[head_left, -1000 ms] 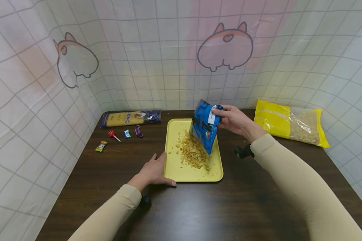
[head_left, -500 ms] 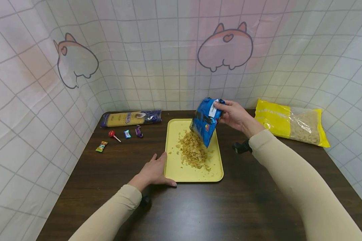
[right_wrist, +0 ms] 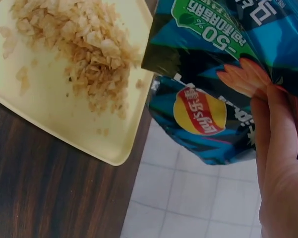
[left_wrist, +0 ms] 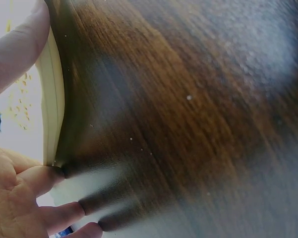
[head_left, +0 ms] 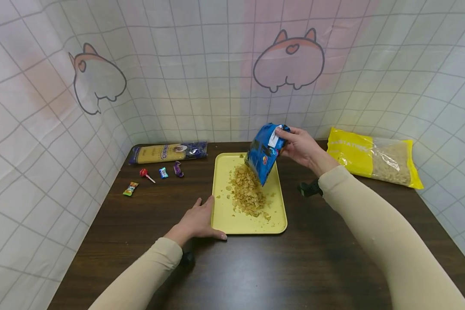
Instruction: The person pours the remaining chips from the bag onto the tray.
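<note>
Blue bag raised, right hand pinching it, left hand spread against tray

The bag is blue, the tray yellow, the table wood-grained brown, the backdrop grey-gridded white.

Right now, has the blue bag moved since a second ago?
Yes, the blue bag shifted up the head view, toward the far edge of the yellow tray.
</note>
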Demonstrator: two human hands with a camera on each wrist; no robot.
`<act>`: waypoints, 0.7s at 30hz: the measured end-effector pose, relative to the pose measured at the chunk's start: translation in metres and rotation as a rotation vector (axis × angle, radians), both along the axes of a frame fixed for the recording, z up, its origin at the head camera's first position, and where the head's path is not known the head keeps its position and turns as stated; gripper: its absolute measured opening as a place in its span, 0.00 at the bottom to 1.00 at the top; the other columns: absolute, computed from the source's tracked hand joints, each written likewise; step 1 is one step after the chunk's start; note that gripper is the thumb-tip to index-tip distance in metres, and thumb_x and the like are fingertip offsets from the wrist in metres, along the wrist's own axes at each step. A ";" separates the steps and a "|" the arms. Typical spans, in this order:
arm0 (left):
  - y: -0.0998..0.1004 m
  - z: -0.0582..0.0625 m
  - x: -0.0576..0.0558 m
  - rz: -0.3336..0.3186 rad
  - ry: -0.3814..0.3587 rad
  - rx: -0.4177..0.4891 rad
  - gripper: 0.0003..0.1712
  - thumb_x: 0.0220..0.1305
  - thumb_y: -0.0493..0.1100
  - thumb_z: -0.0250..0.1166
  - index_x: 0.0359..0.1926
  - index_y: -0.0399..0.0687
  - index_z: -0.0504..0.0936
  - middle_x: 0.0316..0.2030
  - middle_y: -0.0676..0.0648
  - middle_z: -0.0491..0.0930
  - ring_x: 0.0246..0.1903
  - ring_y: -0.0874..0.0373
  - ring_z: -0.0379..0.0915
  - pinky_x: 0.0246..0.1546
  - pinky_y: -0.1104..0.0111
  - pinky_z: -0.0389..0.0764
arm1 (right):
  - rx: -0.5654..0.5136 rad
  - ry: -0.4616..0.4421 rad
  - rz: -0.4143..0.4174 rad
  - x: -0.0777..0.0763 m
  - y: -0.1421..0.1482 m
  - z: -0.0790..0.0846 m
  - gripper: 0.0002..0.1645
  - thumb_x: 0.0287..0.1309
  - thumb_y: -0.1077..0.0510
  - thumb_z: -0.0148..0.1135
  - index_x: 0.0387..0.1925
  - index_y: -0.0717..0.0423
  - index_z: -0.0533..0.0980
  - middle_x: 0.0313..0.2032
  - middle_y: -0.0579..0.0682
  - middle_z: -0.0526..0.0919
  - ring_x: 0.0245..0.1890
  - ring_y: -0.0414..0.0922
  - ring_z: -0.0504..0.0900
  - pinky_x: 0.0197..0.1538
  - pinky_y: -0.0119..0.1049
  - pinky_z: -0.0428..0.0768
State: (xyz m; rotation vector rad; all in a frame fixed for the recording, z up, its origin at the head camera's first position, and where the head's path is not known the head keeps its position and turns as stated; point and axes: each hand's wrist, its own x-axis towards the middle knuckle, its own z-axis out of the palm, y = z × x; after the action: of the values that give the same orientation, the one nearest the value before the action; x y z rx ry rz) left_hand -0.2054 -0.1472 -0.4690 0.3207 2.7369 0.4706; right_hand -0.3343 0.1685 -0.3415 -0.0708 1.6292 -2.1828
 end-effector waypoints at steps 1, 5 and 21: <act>0.000 0.000 0.000 0.000 0.002 0.001 0.77 0.46 0.69 0.79 0.80 0.33 0.46 0.79 0.35 0.53 0.77 0.27 0.46 0.70 0.38 0.63 | 0.006 0.002 0.009 0.001 0.000 0.000 0.19 0.73 0.53 0.58 0.58 0.58 0.71 0.41 0.47 0.84 0.39 0.41 0.85 0.46 0.35 0.86; -0.001 0.000 0.000 0.002 0.005 0.000 0.77 0.46 0.69 0.79 0.80 0.33 0.46 0.79 0.35 0.53 0.77 0.27 0.46 0.71 0.38 0.63 | 0.043 0.022 0.055 0.006 0.000 0.002 0.16 0.74 0.53 0.58 0.56 0.57 0.73 0.41 0.47 0.85 0.39 0.41 0.85 0.46 0.35 0.86; -0.001 0.000 0.000 -0.006 0.007 -0.004 0.77 0.46 0.69 0.79 0.80 0.33 0.46 0.79 0.36 0.53 0.77 0.27 0.46 0.70 0.37 0.64 | 0.207 0.070 0.221 0.033 0.010 0.015 0.12 0.76 0.52 0.54 0.51 0.55 0.74 0.36 0.45 0.87 0.35 0.41 0.85 0.47 0.39 0.87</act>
State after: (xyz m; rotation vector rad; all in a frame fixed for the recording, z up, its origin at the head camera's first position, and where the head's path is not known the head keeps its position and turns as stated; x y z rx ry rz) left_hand -0.2055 -0.1487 -0.4693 0.3306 2.7425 0.4634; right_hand -0.3010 0.1786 -0.3265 -0.2568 1.7839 -1.8578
